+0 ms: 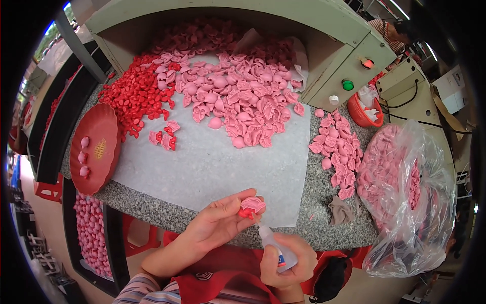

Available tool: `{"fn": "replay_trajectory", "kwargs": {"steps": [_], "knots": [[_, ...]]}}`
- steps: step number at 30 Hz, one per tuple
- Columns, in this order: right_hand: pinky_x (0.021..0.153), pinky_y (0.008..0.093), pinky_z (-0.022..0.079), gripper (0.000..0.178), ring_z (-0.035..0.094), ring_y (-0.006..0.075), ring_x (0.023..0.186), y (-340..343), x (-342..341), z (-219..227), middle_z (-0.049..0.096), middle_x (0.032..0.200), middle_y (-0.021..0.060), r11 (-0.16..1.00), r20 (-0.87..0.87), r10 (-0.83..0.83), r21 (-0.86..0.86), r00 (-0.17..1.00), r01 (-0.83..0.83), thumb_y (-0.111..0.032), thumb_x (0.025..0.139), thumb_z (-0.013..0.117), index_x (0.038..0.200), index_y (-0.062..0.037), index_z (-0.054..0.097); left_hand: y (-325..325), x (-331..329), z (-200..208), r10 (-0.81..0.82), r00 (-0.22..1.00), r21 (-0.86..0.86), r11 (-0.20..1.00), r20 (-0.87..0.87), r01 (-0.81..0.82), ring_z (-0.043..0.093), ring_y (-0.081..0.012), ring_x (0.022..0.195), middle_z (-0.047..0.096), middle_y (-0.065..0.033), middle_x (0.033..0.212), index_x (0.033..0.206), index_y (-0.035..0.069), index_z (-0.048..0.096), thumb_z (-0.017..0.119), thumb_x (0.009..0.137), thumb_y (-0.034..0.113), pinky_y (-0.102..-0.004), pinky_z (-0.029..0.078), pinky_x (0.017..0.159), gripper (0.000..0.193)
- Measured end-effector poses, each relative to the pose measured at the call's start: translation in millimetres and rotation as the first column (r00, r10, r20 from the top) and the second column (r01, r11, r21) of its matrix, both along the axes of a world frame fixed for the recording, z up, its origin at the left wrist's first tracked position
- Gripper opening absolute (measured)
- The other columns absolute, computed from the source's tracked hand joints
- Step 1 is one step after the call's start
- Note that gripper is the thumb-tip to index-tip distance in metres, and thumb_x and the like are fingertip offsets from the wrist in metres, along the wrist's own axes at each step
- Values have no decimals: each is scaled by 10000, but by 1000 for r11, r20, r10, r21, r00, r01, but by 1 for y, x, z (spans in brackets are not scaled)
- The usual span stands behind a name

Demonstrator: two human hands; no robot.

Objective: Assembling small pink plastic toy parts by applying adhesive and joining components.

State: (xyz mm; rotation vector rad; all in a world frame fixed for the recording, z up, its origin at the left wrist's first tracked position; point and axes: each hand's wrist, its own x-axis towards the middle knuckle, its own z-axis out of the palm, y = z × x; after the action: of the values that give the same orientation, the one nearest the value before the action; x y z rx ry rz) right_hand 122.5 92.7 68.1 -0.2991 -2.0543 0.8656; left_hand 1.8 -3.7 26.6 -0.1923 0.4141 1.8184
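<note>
Between the thumb and fingers of my left hand is a small pink plastic shell half with a red piece at its lower edge. My right hand grips a white squeeze glue bottle, its thin nozzle tip up against the red piece. Both hands are over the near edge of a white paper sheet. Farther up the sheet a few pink halves with red pieces lie in a small group. Beyond them spread a heap of loose pink shell halves and a pile of small red pieces.
A red scalloped dish on the left holds 3 pink pieces. More pink halves lie on the granite worktop, near a grey rag. A clear plastic bag of pink parts is at right. A green-grey metal housing frames the back.
</note>
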Motion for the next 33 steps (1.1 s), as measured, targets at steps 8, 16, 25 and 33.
{"fn": "replay_trajectory", "kwargs": {"steps": [8,16,25,33], "knots": [[426,261,437,220,549,200,451,-6,-4,-2,592,625,99,1000,8,12,3,1000,-12,-19,586,608,799,17,566,-1,1,2,-7,999,-7,1000,-48,7,491,-248,1054,484,-137,1166,1170,26,450,582,800,190,-327,402,898,425],[384,245,406,240,509,172,406,-1,-4,-5,579,608,75,999,-35,5,55,999,-3,-20,596,628,825,13,564,-2,1,-1,-5,1000,4,1000,-2,5,485,-257,1062,472,-141,1175,1172,30,448,581,803,187,-352,394,928,422],[401,255,424,244,531,179,436,5,7,-9,603,676,100,993,-52,-117,28,992,118,-10,600,604,834,33,547,-1,2,-2,37,995,15,999,90,-38,452,-279,1096,460,-147,1166,1165,26,449,547,831,187,-381,392,951,383],[423,258,439,245,544,187,456,5,6,-9,605,687,99,993,-23,-107,40,994,108,-19,607,624,835,33,552,-2,2,-3,52,994,32,998,93,-56,448,-279,1101,445,-147,1180,1162,26,450,539,834,176,-381,397,947,372]]}}
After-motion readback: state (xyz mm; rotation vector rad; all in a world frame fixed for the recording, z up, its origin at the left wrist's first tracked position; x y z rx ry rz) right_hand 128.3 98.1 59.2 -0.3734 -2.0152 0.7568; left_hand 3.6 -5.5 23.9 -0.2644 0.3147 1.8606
